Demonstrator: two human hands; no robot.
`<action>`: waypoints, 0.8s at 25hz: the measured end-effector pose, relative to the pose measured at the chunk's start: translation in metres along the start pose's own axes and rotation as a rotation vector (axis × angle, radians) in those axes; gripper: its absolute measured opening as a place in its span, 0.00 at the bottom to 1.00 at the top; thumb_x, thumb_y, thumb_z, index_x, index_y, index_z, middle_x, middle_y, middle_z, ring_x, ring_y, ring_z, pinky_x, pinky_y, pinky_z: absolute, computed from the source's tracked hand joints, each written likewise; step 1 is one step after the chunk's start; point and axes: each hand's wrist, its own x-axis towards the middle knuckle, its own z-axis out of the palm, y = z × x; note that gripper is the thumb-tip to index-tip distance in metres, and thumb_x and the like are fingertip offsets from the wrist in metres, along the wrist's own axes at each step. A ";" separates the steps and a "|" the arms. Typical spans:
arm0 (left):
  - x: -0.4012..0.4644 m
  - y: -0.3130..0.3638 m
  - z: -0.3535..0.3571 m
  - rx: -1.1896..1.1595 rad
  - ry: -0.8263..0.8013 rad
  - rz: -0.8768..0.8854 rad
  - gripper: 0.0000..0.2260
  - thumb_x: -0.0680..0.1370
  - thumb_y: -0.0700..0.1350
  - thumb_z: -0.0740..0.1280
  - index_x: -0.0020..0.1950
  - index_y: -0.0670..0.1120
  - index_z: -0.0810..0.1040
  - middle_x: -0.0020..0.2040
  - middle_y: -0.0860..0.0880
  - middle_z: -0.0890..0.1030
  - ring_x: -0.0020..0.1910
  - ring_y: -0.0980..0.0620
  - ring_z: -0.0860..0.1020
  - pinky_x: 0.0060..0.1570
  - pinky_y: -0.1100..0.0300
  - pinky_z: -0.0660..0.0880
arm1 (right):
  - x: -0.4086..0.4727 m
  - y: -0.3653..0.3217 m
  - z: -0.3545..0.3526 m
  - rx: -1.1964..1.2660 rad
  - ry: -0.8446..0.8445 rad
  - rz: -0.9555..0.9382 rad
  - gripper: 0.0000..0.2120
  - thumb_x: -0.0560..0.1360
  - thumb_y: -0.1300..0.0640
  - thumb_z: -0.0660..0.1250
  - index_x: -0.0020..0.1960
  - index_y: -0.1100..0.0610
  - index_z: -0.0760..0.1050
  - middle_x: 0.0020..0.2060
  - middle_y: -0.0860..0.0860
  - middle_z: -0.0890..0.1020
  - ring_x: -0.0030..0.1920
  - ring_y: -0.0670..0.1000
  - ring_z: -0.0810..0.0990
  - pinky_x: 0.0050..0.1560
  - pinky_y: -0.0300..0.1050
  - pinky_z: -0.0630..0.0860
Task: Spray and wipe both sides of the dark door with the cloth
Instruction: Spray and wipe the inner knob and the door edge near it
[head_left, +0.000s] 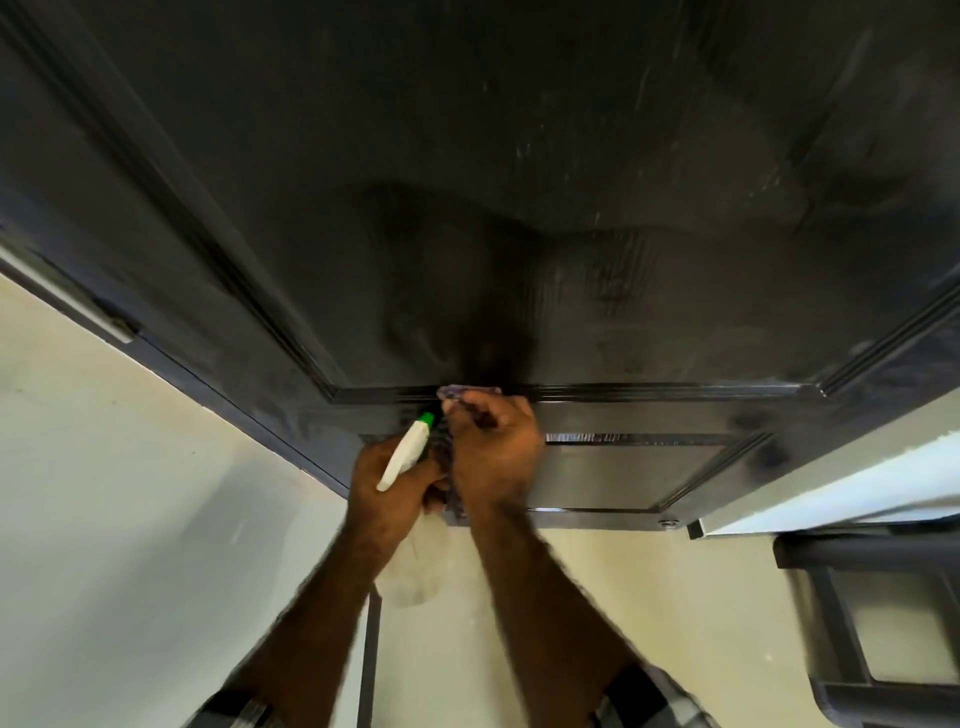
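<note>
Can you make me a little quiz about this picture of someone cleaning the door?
1. True or false: the left hand holds the spray bottle.
2. What colour is the bottle's nozzle tip? A red, B green, C blue.
3. Fill in: the right hand presses the ____ against the dark door.

Key:
1. True.
2. B.
3. cloth, at the moulding under the big panel.

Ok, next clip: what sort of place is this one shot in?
Probably indoors in a home, at a doorway. A dark panelled door fills the view, pale plain flooring runs beneath it, and a dark frame, perhaps furniture, stands at right. Which room, I cannot tell.
</note>
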 end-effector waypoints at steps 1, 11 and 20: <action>-0.005 0.004 -0.002 0.066 0.013 -0.006 0.08 0.79 0.37 0.73 0.53 0.48 0.78 0.42 0.50 0.84 0.37 0.49 0.82 0.38 0.58 0.82 | 0.000 -0.003 0.002 -0.011 -0.026 0.031 0.08 0.75 0.64 0.79 0.45 0.52 0.86 0.49 0.47 0.85 0.45 0.39 0.85 0.53 0.37 0.84; -0.031 0.028 0.112 -0.010 -0.211 0.036 0.05 0.79 0.35 0.72 0.49 0.43 0.80 0.33 0.47 0.83 0.25 0.53 0.78 0.29 0.60 0.80 | 0.109 -0.018 -0.203 0.308 0.446 0.219 0.04 0.74 0.66 0.78 0.48 0.63 0.85 0.39 0.54 0.89 0.39 0.57 0.88 0.44 0.53 0.87; -0.056 0.049 0.235 0.165 -0.334 -0.023 0.16 0.70 0.45 0.78 0.54 0.41 0.81 0.36 0.42 0.82 0.26 0.50 0.79 0.30 0.55 0.79 | 0.141 -0.043 -0.299 0.144 0.516 0.195 0.07 0.75 0.57 0.81 0.47 0.59 0.86 0.39 0.53 0.89 0.36 0.50 0.87 0.37 0.48 0.87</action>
